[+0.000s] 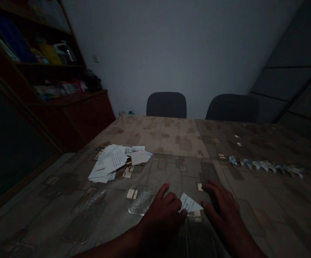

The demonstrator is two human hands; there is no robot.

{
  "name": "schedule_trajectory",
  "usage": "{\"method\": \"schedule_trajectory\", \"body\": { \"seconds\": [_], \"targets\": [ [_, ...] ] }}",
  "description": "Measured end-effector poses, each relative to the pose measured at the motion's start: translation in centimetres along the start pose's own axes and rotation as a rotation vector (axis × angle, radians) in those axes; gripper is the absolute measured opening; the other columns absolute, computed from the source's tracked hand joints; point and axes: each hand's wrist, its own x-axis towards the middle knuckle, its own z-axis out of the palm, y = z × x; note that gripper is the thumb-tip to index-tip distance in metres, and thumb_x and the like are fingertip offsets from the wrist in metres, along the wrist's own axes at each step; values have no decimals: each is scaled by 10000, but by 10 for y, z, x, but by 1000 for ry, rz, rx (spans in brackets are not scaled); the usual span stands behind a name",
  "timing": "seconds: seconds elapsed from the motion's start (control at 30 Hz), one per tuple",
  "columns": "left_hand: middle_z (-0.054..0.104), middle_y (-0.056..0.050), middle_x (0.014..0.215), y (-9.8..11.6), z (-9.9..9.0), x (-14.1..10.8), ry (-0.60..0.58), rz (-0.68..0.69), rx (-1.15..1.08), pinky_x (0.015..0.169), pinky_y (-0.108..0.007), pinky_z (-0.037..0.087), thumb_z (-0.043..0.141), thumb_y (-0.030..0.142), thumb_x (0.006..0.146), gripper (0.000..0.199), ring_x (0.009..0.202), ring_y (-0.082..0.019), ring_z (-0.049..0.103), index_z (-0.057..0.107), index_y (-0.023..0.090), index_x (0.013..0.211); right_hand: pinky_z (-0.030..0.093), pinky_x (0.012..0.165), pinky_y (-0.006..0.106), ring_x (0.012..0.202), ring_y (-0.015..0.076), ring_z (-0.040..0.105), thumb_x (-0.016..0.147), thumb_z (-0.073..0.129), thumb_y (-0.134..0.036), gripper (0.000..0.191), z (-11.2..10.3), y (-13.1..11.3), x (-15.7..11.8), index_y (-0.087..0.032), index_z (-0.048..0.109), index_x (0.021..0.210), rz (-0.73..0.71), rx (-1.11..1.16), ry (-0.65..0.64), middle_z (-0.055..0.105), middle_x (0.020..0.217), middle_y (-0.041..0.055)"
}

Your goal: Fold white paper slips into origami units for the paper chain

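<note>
A small folded paper triangle (190,203), white with printed lines, lies low over the patterned tablecloth near the front. My left hand (163,211) has its curled fingers and thumb closed at the left end of the triangle, covering that part. On the other side, my right hand (224,206) is open, its thumb and fingers apart. Its thumb tip is at the triangle's right corner; whether it touches is hard to tell in the dim light.
Loose printed sheets (112,161) and a stack of smaller paper pieces (140,157) lie left of centre. A row of folded paper pieces (264,166) runs along the right. Two chairs (166,104) stand behind the table (171,138). A cabinet (88,114) is at the left.
</note>
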Motion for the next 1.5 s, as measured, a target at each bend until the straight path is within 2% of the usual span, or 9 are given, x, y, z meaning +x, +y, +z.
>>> {"method": "schedule_trajectory", "body": {
  "seconds": [0.17, 0.47, 0.6, 0.77, 1.0, 1.03, 1.17, 1.33, 1.5],
  "targets": [
    [573, 25, 732, 1, 0, -1, 8, -1, 29, 1075, -531, 268, 535, 195, 929, 96, 769, -163, 514, 614, 231, 970, 420, 909, 570, 1175, 379, 530, 738, 630, -262, 436, 9, -16, 5, -177, 569, 1162, -56, -42, -63, 565, 1299, 184],
    [648, 20, 826, 3, -14, -10, 2, -69, -57, 1102, -500, 261, 503, 118, 919, 157, 812, -145, 585, 586, 186, 804, 423, 929, 545, 1175, 353, 540, 768, 604, -239, 401, 9, -16, 5, -184, 566, 1163, -47, -38, -107, 570, 1301, 170],
    [661, 30, 877, 0, -23, -26, 28, -183, -135, 1124, -470, 244, 472, 71, 922, 176, 825, -124, 599, 588, 197, 878, 411, 938, 548, 1179, 350, 532, 784, 582, -229, 401, 8, -17, 4, -188, 556, 1182, -41, -25, -108, 560, 1312, 158],
    [654, 12, 894, -3, -31, -34, 24, -146, -132, 1107, -491, 276, 430, 103, 947, 193, 835, -136, 591, 594, 206, 949, 410, 940, 541, 1174, 339, 531, 798, 574, -243, 385, 8, -16, 4, -189, 556, 1180, -42, -10, -102, 553, 1310, 154],
    [622, 28, 788, 1, -22, -18, 68, -81, -69, 1088, -504, 280, 443, 141, 944, 165, 752, -143, 557, 593, 210, 945, 417, 917, 548, 1151, 344, 541, 791, 580, -243, 386, 10, -13, 4, -201, 551, 1174, -68, 12, -70, 572, 1278, 144],
    [618, 22, 810, 2, -20, -15, 51, -59, -37, 1080, -505, 291, 472, 164, 935, 150, 757, -148, 554, 589, 215, 1014, 415, 916, 548, 1147, 345, 543, 789, 583, -244, 387, 11, -12, 3, -203, 550, 1172, -73, 8, -60, 573, 1278, 143],
    [584, 18, 772, 5, -12, -7, -16, -24, 7, 1075, -482, 313, 497, 150, 920, 100, 738, -146, 538, 589, 191, 925, 422, 897, 532, 1124, 339, 560, 768, 582, -224, 399, 14, -14, 3, -212, 539, 1165, -83, -15, -23, 588, 1254, 142],
    [573, 22, 753, 6, -11, -9, -42, -41, 2, 1070, -490, 323, 504, 124, 910, 101, 726, -145, 540, 583, 184, 930, 410, 896, 545, 1151, 370, 542, 729, 620, -241, 467, 23, -25, 0, -185, 535, 1184, -147, -53, -1, 574, 1271, 183],
    [562, 31, 745, 7, -10, -11, -23, -52, -29, 1087, -487, 297, 484, 103, 913, 123, 714, -133, 527, 566, 179, 861, 408, 922, 558, 1197, 367, 512, 740, 579, -202, 478, 22, -28, 1, -169, 540, 1215, -97, 2, -93, 544, 1319, 185]
  ]
}}
